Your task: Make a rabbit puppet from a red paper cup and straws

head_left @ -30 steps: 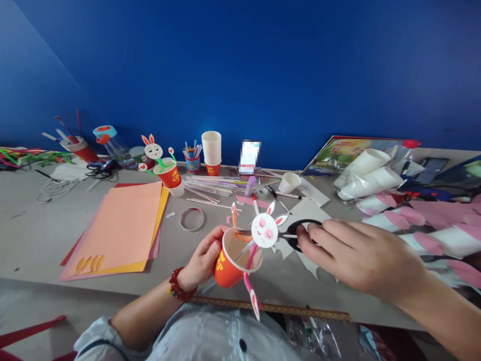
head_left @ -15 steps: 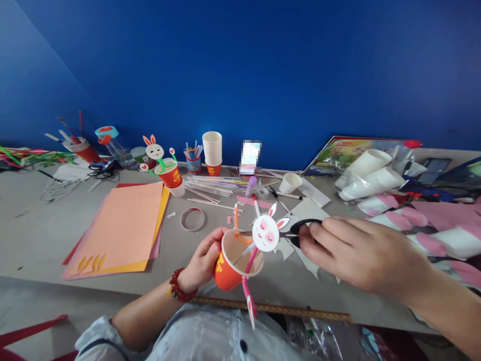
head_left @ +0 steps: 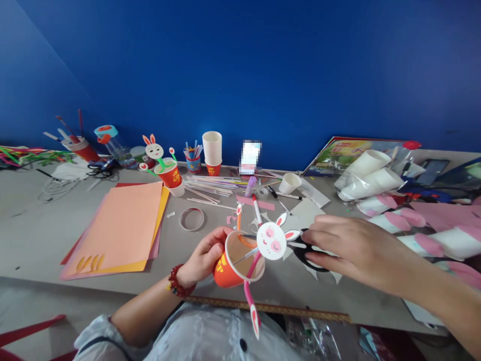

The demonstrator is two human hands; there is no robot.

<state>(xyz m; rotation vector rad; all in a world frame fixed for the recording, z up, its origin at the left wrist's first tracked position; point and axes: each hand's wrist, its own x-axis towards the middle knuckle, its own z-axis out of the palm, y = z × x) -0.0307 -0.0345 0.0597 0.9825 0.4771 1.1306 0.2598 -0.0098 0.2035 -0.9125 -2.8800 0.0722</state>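
Observation:
My left hand (head_left: 206, 254) is wrapped round an orange paper cup (head_left: 224, 271) tilted with its mouth to the right. A white paper rabbit head (head_left: 272, 240) with pink cheeks and red-lined ears stands at the cup's mouth. One orange balloon-like arm (head_left: 239, 219) and one pink arm (head_left: 249, 296) stick out over the rim, each with a small paper paw. In my right hand (head_left: 338, 245) are black-handled scissors (head_left: 315, 265), fingers in the loops. Their blades pass behind the rabbit head toward the cup's inside, so the tips are partly hidden.
A stack of coloured paper (head_left: 124, 225) lies at the left, near a tape roll (head_left: 192, 219). Behind are a finished-looking rabbit cup (head_left: 168, 173), stacked white cups (head_left: 212, 147), straws (head_left: 210, 185) and a phone (head_left: 250, 156). Bagged cups (head_left: 370, 175) and pink-and-white tubes (head_left: 447, 243) stand right.
The rabbit head has shifted slightly right and down. My right hand has turned, and the scissor handles have swung lower and farther apart. My left hand keeps holding the cup.

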